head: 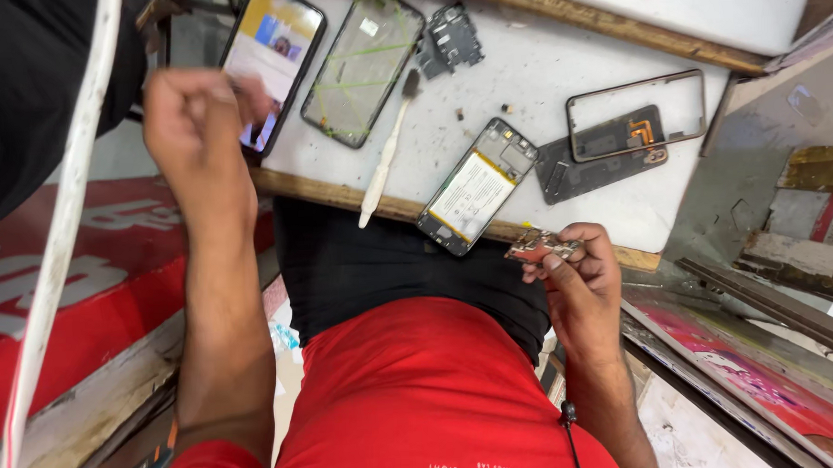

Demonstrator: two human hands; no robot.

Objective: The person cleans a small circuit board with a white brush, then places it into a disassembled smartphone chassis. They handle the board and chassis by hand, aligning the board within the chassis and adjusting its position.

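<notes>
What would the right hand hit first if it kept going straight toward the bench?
Probably the opened phone with the yellow-edged battery, lying just past the right hand and its small metal part; depth is hard to judge.

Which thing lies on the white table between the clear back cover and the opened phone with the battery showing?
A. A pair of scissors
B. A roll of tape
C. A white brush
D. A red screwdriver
C: the white brush lies slanted between the clear back cover and the opened phone.

Left hand (191, 117) fisted, right hand (580, 279) pinching
</notes>
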